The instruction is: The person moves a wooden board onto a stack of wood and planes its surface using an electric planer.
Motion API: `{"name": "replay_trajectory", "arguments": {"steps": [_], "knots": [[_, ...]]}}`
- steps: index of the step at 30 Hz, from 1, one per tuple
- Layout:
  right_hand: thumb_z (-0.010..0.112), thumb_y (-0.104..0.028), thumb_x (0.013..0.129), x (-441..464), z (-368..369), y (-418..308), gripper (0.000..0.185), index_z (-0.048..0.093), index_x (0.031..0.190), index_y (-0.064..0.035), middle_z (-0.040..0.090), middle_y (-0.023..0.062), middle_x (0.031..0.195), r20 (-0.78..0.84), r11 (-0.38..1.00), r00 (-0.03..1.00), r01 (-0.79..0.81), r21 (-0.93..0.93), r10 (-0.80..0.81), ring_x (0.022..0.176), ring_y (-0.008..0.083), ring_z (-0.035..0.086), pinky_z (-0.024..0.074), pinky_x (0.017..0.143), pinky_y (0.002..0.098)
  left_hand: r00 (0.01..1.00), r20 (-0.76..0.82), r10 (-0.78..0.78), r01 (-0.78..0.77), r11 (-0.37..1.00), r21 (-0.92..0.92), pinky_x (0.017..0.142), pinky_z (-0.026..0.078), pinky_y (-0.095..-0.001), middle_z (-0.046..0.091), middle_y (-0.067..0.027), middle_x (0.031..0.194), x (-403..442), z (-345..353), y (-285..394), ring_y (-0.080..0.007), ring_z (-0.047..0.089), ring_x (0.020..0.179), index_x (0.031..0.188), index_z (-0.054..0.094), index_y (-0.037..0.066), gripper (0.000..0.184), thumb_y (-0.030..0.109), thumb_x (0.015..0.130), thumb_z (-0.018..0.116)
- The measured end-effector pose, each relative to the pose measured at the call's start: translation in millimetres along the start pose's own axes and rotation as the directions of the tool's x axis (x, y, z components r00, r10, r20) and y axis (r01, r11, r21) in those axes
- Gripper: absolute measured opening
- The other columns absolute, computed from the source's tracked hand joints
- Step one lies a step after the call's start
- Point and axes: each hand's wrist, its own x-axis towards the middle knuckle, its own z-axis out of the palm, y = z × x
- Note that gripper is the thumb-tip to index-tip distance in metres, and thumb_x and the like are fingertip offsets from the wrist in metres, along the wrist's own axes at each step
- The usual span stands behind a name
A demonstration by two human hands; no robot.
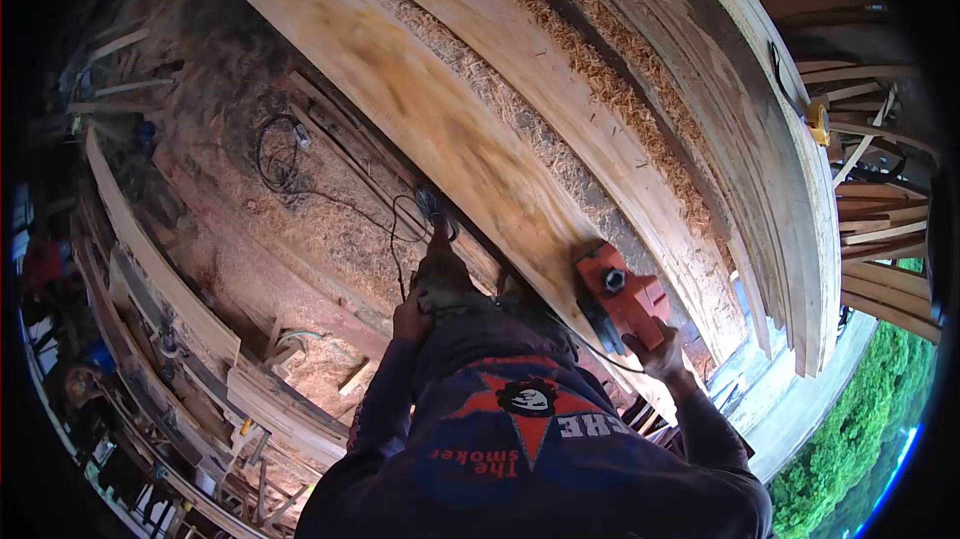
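Observation:
My right hand is closed around the rear handle of a red electric planer. The planer sits at the near end of a long, wide plank with brown streaks in its pale grain. From the planer's back, a dark cord runs down past the plank's edge. My left hand hangs at my side against my leg, away from the plank. Its fingers are too small and dark to make out.
Beside the plank lie more long boards with curled wood shavings between them. A yellow tape measure rests at the far right edge. On the sawdust-covered floor at left is a coiled black cable. Stacked timber stands further left.

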Motion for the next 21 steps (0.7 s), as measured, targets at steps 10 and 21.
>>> {"name": "replay_trajectory", "arguments": {"steps": [10,21], "knots": [[0.076,-0.029,0.082,208,39,-138,0.044,0.064,0.112,0.0011,0.068,0.0233,0.096,-0.006,0.975,0.977,0.212,0.060,-0.212,0.085,0.0434,0.067,0.0546,0.074,0.0445,0.935,-0.143,-0.326,0.329,0.944,0.000,0.076,0.054,-0.0451,0.070,-0.0243,0.087,-5,-23,-125,-0.0387,0.070,0.085,0.104,0.068,0.007,0.030,0.024,0.082,0.075],[0.068,-0.038,0.084,458,104,-351,0.037,0.068,0.100,-0.0043,0.068,0.0238,0.090,0.101,0.940,0.937,0.339,-0.029,-0.335,0.079,0.0421,0.067,0.0531,0.071,0.0461,0.850,-0.124,-0.513,0.467,0.841,-0.274,0.074,0.056,-0.0395,0.072,-0.0201,0.087,72,-70,-153,-0.0299,0.073,0.083,0.100,0.069,0.002,0.030,0.028,0.086,0.071]]}}
